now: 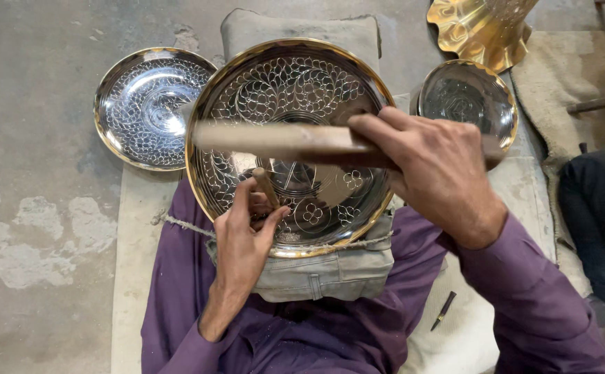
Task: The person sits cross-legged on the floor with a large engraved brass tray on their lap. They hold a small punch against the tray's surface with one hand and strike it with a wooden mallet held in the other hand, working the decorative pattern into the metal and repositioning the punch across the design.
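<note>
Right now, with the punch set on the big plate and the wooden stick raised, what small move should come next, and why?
Probably a short tap of the stick down onto the punch. The left hand holds the punch tip against the plate, beside a flower motif, and the right hand holds the stick just above it. The stick looks blurred.

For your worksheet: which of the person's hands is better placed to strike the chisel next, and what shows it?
Probably the right hand: it grips the wooden mallet raised across the engraved plate. The left hand is occupied steadying the chisel on the plate.
</note>
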Tool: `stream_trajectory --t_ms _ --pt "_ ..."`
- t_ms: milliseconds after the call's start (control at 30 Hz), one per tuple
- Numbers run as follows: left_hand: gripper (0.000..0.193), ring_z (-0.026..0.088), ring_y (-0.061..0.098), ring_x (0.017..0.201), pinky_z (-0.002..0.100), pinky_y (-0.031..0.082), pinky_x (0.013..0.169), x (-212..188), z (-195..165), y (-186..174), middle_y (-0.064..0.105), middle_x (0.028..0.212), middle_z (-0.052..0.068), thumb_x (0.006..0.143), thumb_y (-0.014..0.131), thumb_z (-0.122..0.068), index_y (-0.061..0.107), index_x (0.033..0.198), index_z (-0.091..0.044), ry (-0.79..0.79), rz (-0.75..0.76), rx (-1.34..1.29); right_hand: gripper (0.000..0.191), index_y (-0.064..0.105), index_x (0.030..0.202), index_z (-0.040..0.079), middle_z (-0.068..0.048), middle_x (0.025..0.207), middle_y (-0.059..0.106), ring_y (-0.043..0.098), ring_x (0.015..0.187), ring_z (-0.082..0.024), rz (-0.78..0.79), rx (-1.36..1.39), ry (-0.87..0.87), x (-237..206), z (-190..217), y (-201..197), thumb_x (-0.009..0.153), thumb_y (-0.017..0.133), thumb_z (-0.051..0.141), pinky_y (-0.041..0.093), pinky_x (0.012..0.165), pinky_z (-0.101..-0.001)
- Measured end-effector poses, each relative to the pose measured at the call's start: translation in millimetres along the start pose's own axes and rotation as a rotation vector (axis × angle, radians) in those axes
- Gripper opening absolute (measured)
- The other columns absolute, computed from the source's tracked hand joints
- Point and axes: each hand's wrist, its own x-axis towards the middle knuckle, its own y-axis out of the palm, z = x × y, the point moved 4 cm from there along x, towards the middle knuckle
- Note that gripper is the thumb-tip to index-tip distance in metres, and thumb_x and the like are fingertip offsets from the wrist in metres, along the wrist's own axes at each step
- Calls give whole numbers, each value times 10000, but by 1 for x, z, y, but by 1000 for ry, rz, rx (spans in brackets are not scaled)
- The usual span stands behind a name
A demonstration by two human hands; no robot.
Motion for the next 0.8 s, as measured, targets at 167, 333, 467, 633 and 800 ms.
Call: stream_trajectory --t_ms 167,333,467,633,800 --pt "476 248 794 900 375 707 748 7 0 1 776 970 128 895 743 -137 535 1321 -84 61 56 29 391 644 1242 181 -34 973 736 735 707 -226 232 -56 182 -15 -13 6 897 604 2 559 562 -386" --pt "454 237 795 942 367 699 791 21 -7 8 784 1011 118 951 720 -113 538 1366 -94 256 152 3 509 632 1316 134 -74 1070 722 716 786 -298 20 27 231 -36 -22 3 823 679 16 559 663 -423" --pt "498 218 794 905 354 690 785 32 -8 13 783 1002 109 904 730 -109 564 1374 -113 253 292 52 624 598 1402 183 -100 1142 659 703 890 -277 -109 153 219 -59 -26 8 806 761 88 573 722 -398" --pt "548 206 790 910 363 670 793 36 -12 11 790 1017 104 891 742 -110 562 1409 -129 279 340 94 743 594 1451 228 -81 1124 665 691 904 -262 -39 70 279 -82 -34 26 748 767 58 575 710 -392" --pt "567 214 785 918 369 668 788 37 -11 11 787 1010 101 878 743 -119 554 1411 -128 300 334 104 744 612 1433 244 -57 1126 694 701 948 -250 -62 -44 246 -88 -33 31 733 764 40 570 711 -385"
